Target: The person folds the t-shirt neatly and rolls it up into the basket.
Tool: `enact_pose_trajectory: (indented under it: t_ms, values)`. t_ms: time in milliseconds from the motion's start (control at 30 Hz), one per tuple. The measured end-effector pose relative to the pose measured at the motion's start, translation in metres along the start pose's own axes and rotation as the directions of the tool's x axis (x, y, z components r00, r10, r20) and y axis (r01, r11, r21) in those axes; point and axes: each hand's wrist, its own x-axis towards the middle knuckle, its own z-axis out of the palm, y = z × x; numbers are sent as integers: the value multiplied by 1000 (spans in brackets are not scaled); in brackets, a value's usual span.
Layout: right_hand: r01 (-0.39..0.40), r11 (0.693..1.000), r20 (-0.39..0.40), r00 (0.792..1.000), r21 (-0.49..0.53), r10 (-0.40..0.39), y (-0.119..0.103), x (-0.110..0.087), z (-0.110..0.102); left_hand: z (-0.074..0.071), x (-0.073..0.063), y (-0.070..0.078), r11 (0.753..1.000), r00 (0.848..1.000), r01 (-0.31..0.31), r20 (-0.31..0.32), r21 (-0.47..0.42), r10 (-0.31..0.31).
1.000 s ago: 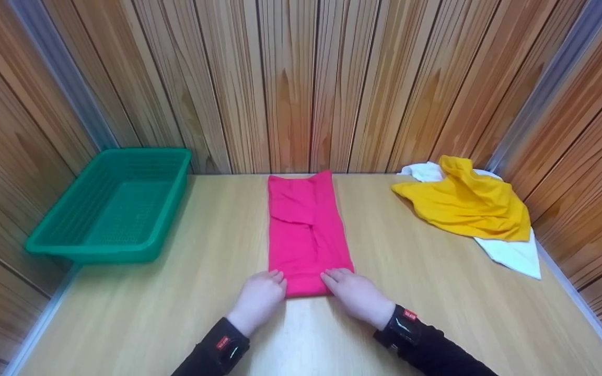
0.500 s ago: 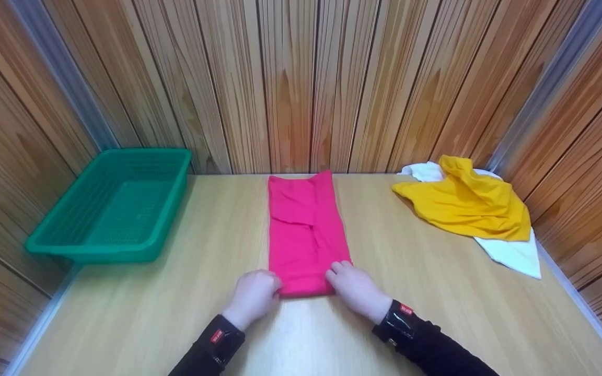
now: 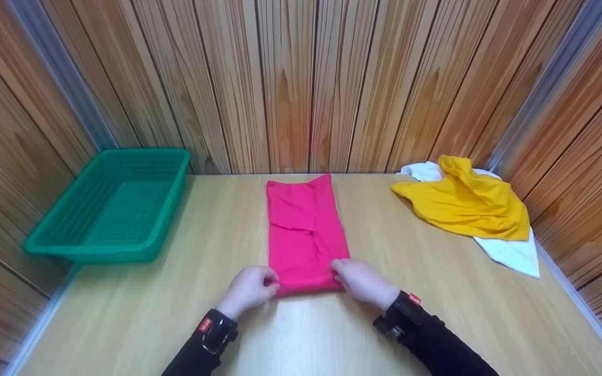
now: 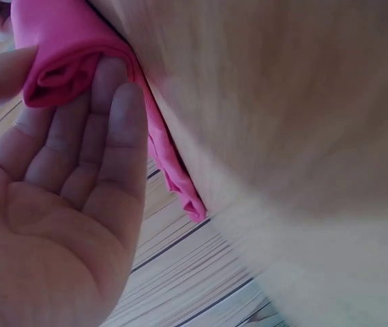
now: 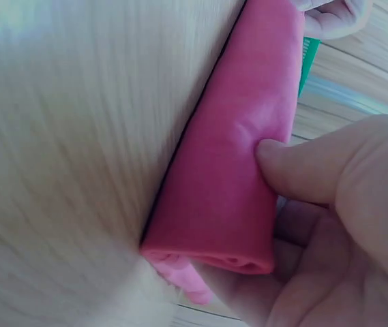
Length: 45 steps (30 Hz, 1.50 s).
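A folded pink cloth [image 3: 305, 230] lies lengthwise on the table, its far end against the back wall. Its near end is turned over into a thick, layered roll [image 5: 228, 170], whose end shows in both wrist views. At the left corner of that roll, my left hand [image 3: 251, 288] pinches the fabric, thumb on the near side and fingers tucked in at the layers [image 4: 64, 78]. My right hand [image 3: 365, 281] grips the right corner; in the right wrist view its thumb [image 5: 303, 163] presses the outer face while the fingers go behind, partly hidden.
A green plastic basket [image 3: 170, 219] stands at the left by the wall. At the right, a crumpled yellow cloth [image 3: 468, 203] lies over a white cloth [image 3: 515, 256]. Wood-panelled walls [image 3: 290, 83] border the table [image 3: 217, 224] at the back and sides.
Both hands have gone from lying flat on the cloth's near end to pinching its corners. The near edge is slightly lifted, and the cloth's far end has shifted a little toward me.
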Motion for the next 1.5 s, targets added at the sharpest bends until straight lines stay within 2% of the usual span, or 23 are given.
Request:
enact_pose_trajectory:
  t_ms: [300, 433, 567, 733, 967, 1067, 1133, 1200, 1267, 1367, 1500]
  values:
    - [-87, 991, 23, 996, 102, 85, 11, 10, 3, -2, 14, -3, 991, 994, 109, -5, -75, -110]
    - [-69, 993, -27, 997, 99, 72, 15, 10, 5, -1, 19, -6, 984, 989, 150, 3, -100, -150]
    - [-57, 998, -88, 994, 38, 60, 17, 10, 8, 0, 23, -9, 979, 985, 172, 11, -113, -172]
    - [-68, 998, -105, 992, 12, 69, 19, 12, 8, 1, 25, -8, 978, 983, 183, 11, -103, -183]
    - [-91, 995, -74, 993, 29, 93, 21, 11, 6, 3, 26, -6, 988, 989, 148, -12, -52, -148]
    - [-74, 997, -102, 992, -16, 72, 15, 9, 2, 3, 26, -7, 989, 990, 141, -14, -52, -142]
    - [-47, 998, -150, 988, -45, 39, 9, 7, -1, 4, 26, -7, 988, 990, 143, -14, -52, -144]
    - [-4, 998, -196, 981, -56, -7, 0, 6, -5, 3, 26, -7, 989, 990, 141, -13, -44, -142]
    - [49, 997, -209, 976, -62, -61, -10, 3, -7, 3, 26, -7, 989, 990, 140, -10, -38, -141]
    - [123, 989, -147, 980, -86, -135, -23, -3, -7, 3, 27, -7, 989, 989, 148, -6, -33, -148]
    - [167, 966, -38, 983, -199, -178, -30, -10, 0, 4, 28, -7, 983, 984, 176, 6, -46, -176]
